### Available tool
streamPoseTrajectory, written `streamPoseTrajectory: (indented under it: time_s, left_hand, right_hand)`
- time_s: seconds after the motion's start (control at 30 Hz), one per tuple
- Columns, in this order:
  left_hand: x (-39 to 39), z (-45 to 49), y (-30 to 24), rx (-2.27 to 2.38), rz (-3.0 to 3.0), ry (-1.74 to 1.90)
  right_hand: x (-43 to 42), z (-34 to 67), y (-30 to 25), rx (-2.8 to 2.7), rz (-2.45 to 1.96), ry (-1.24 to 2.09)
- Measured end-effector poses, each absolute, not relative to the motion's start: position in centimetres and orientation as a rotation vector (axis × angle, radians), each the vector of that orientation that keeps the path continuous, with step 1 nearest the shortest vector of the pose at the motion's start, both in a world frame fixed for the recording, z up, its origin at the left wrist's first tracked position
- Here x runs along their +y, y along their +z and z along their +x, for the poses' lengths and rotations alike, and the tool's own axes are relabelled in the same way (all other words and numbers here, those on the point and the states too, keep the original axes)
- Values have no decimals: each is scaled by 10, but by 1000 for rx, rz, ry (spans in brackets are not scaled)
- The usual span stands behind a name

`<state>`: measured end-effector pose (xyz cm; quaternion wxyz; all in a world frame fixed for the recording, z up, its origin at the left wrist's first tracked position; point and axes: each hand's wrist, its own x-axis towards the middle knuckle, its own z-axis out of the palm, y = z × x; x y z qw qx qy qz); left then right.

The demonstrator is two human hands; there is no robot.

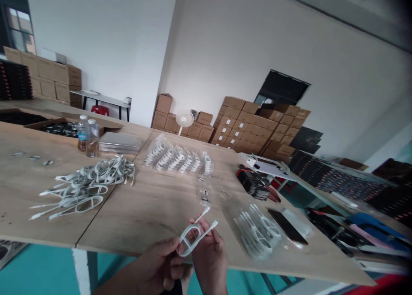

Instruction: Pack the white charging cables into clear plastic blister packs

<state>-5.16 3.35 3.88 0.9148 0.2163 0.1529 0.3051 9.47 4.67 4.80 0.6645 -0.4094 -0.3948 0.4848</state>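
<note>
The left hand (162,257) hides part of the coiled cable (194,244), the 2 forearms (120,278) are cut off below, markings on the 3 small ovals (34,157) and stacked cartons (246,127) are too small to read, and the black stacks (341,181) at right blur.

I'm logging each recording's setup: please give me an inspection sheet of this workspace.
Surface: wooden table, a seam running across it.
Job's things: coiled white cable at both hands.
Clutter: two bottles, dark phone-like slab.
Hands: left hand pinches the coil; right hand is against it, grip unclear.
Cables: loose white pile on the left; bagged rows beyond; bagged bundle at right.
Surroundings: stacked cartons, white fan, pale wall.
</note>
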Motion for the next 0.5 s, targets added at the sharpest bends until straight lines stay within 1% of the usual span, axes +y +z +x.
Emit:
streamPoseTrajectory:
  time_s: [0.1,0.17,0.33,0.43,0.5]
  left_hand:
    - [32,-53,42,310,482,584]
    - [32,-53,40,294,494,573]
    - [35,-49,31,228,422,705]
    - [37,-43,28,216,326,777]
    - [38,-40,28,226,263,797]
  right_hand:
    - [47,105,47,-783,-944,1110]
    - [46,110,51,-869,-1031,1059]
    - [42,118,70,-1493,-1293,944]
    - [42,116,74,-1777,-1315,936]
    - [43,115,69,-1854,-1303,820]
